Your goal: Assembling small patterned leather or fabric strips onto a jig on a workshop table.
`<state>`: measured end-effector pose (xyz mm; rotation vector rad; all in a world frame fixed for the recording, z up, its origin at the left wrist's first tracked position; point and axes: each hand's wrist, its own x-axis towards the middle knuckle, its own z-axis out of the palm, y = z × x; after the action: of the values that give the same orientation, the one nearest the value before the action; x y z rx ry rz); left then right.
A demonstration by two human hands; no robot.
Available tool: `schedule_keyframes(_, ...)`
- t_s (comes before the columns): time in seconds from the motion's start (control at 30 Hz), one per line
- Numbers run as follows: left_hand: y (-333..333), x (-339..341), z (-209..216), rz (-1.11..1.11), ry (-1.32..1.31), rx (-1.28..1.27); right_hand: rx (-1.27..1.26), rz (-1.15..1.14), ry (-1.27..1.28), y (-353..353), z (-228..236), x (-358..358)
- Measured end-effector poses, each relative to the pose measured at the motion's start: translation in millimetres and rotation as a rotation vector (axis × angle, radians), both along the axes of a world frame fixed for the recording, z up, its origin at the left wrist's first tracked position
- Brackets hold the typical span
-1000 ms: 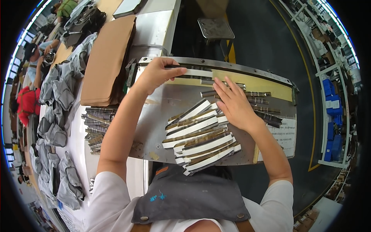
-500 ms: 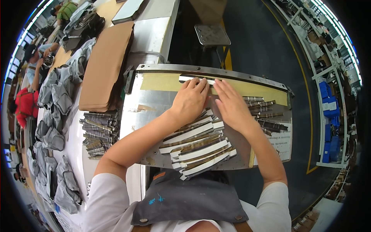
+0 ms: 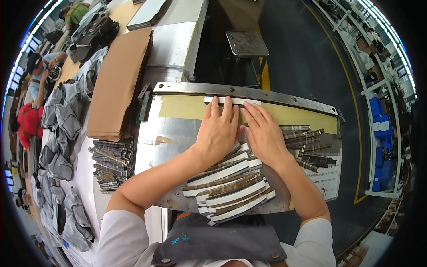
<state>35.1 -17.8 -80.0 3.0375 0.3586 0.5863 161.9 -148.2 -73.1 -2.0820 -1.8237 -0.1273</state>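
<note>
Both my hands lie side by side on a slanted metal board (image 3: 149, 138), fingers stretched out and flat. Under the fingertips of my left hand (image 3: 218, 131) is a narrow white strip (image 3: 238, 101) lying along the board's raised metal bar (image 3: 289, 97). My right hand (image 3: 264, 135) rests its fingertips near the strip's right end. The strip lies over a pale yellow band (image 3: 178, 107). Just below my hands, a pile of white and brown plaid strips (image 3: 231, 187) is fanned out, partly covered by my left hand. More plaid strips (image 3: 307, 135) lie right of my right hand.
Left of the board are a stack of brown cardboard sheets (image 3: 118, 84) and a bundle of plaid strips (image 3: 111, 164). Grey fabric pieces (image 3: 62, 115) line the table further left. A metal stool (image 3: 247, 43) stands beyond the board. Blue bins (image 3: 382, 129) fill a rack at right.
My hands have flattened and drawn slightly closer together, and more of the white strip shows along the bar. The whole board sits a little lower in view.
</note>
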Motion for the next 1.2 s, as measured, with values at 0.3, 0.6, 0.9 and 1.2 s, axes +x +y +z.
schedule_keyframes(0.3, 0.2, -2.2, 6.1, -0.032, 0.005, -0.016, -0.019, -0.01, 0.043, 1.5, 4.4, -2.1)
schedule_keyframes(0.6, -3.0, -5.2, 7.9, -0.027, 0.016, 0.086, 0.063, -0.006, 0.034, 1.4, 3.1, -4.3)
schedule_keyframes(0.9, -2.5, -3.4, 15.4, -0.122, 0.001, -0.197, 0.162, 0.031, 0.14, -2.6, 14.6, 1.8)
schedule_keyframes(1.2, 5.3, -4.8, 17.6, -0.378, -0.142, -0.313, 0.013, 0.097, 0.1, -10.7, 22.2, 7.5)
